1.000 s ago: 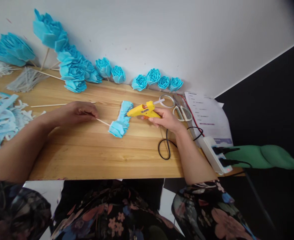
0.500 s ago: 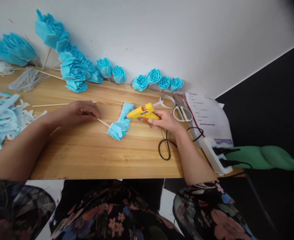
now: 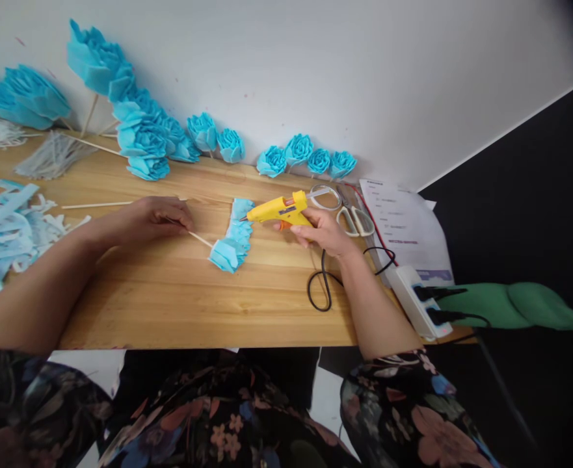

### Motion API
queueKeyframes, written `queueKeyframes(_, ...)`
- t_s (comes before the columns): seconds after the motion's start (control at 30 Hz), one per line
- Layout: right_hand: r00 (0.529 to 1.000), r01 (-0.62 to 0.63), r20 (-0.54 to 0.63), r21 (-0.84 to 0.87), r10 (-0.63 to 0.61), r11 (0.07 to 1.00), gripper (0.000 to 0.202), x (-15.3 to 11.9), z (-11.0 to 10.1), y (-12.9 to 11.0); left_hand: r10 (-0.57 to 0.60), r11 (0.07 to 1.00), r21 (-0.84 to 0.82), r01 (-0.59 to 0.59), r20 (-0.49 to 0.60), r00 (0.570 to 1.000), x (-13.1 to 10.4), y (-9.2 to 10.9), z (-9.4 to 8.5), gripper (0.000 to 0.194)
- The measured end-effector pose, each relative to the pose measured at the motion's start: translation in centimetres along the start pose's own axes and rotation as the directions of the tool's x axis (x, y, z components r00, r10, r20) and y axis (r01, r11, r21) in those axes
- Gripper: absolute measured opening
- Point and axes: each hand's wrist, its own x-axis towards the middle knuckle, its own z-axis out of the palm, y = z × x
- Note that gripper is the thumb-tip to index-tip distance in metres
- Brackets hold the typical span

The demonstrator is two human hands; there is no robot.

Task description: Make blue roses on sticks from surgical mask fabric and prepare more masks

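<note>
My left hand [image 3: 162, 218] pinches a thin wooden stick [image 3: 201, 238]. A partly rolled blue flower [image 3: 226, 255] is on the stick's right end, resting on the table. From it a pleated blue strip [image 3: 240, 218] runs away toward the wall. My right hand [image 3: 324, 231] is wrapped around a yellow hot glue gun [image 3: 282, 209], with a clear glue stick out of its back. The gun's nozzle points left and down at the strip; whether it touches cannot be made out. Another wooden stick [image 3: 95, 205] lies behind my left wrist.
Finished blue flowers [image 3: 147, 140] line the wall. Blue and white scraps [image 3: 8, 227] heap at the left, near a bundle of clear strips [image 3: 54, 155]. Scissors [image 3: 355, 221], a tape roll [image 3: 326, 197], printed papers [image 3: 403, 227] and a power strip [image 3: 420, 305] are on the right, with a black cord [image 3: 321, 292].
The glue gun in my right hand has lifted and tilted, its nozzle shifting slightly toward the wall along the strip. The strip's far end has shifted left. My left hand stays put.
</note>
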Motion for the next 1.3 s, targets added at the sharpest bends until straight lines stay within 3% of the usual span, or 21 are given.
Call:
queueKeyframes(0.4,0.998,-0.050,0.023,-0.215,0.056,0.975,0.040,0.0,0.3,-0.4,-0.050,0.999,-0.011,0.050,0.023,0.998,-0.1,0.0,-0.1,0.027)
queueKeyframes(0.77,0.999,0.009,-0.031,0.080,-0.007,0.997,0.049,0.1,-0.7,1.2,-0.036,0.999,-0.007,0.036,0.022,0.999,-0.2,-0.5,0.1,0.025)
queueKeyframes(1.03,0.999,-0.026,-0.022,-0.094,0.024,0.995,0.033,0.2,0.2,0.3,-0.025,1.000,0.000,0.025,0.010,1.000,-0.3,-0.7,0.2,0.030)
queueKeyframes(1.3,0.999,-0.037,0.000,-0.155,0.037,0.987,0.039,-0.2,-0.2,-0.8,-0.086,0.996,-0.018,0.086,0.022,0.996,-0.2,0.0,0.0,0.033)
